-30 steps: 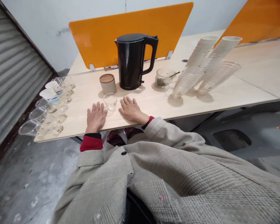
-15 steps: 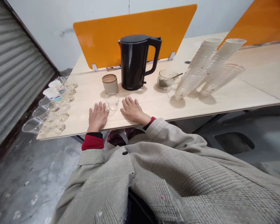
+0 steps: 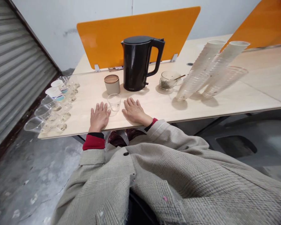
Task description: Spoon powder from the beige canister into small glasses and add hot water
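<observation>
My left hand lies flat on the light wooden table, fingers stretched out, holding nothing. My right hand lies flat the same way a little to the right. Between them stands a small clear glass cup, close to both hands; I cannot tell whether either touches it. Behind the cup are a beige canister with a wooden lid and a black electric kettle.
A glass mug with a spoon sits right of the kettle. Stacks of clear and white disposable cups lean at the right. Several clear cups line the table's left edge. Orange dividers stand behind. A roller shutter is at left.
My hands stay flat in place. The view has shifted slightly, so everything appears a little further right and lower.
</observation>
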`<state>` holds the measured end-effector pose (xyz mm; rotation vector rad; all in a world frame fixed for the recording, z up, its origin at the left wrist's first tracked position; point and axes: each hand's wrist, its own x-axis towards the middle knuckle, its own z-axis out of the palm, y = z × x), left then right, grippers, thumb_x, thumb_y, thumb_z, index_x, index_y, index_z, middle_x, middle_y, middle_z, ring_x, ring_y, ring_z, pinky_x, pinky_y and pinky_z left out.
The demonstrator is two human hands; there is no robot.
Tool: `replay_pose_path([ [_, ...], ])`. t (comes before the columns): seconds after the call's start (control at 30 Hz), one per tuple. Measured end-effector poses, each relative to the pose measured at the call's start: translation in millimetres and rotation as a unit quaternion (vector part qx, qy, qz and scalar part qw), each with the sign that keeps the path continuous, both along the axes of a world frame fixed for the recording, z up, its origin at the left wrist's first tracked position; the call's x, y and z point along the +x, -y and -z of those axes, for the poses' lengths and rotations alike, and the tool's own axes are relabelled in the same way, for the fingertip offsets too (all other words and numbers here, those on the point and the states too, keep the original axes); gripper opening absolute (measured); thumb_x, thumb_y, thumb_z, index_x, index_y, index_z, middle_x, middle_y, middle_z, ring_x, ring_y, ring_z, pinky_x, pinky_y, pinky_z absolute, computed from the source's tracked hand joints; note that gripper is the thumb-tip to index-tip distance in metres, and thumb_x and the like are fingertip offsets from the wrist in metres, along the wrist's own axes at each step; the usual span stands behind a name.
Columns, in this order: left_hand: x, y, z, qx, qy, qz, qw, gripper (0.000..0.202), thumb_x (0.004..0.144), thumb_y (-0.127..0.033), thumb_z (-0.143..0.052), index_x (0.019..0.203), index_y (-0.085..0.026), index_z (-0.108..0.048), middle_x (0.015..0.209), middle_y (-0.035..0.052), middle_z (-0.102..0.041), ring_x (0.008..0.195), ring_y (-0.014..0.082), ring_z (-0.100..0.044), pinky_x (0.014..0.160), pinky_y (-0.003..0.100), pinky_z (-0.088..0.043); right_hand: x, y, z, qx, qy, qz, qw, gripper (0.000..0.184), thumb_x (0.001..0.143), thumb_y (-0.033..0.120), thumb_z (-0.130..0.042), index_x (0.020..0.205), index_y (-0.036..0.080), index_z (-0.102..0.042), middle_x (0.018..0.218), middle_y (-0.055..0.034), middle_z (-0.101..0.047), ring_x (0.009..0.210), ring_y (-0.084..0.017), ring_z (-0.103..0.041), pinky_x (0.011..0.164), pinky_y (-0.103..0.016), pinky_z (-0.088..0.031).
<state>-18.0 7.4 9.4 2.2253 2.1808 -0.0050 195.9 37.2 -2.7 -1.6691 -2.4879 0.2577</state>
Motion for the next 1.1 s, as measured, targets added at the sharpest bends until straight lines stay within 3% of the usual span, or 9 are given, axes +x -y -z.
replay_pose_path([
  [1.1,-0.2,1.4,-0.6,0.002,0.029,0.002,1.000,0.070,0.111,-0.048,-0.015,0.174,-0.020,-0.029,0.185,0.0076,-0.019,0.172,0.0318,-0.015,0.138,0.061,-0.014,-0.3,1.1,-0.4,-0.001,-0.005,0.005,1.000,0.073,0.110,0.042,-0.031,0.170,0.002,-0.030,0.182,-0.0235,-0.020,0.171,-0.038,-0.016,0.137,-0.064,-0.012],
])
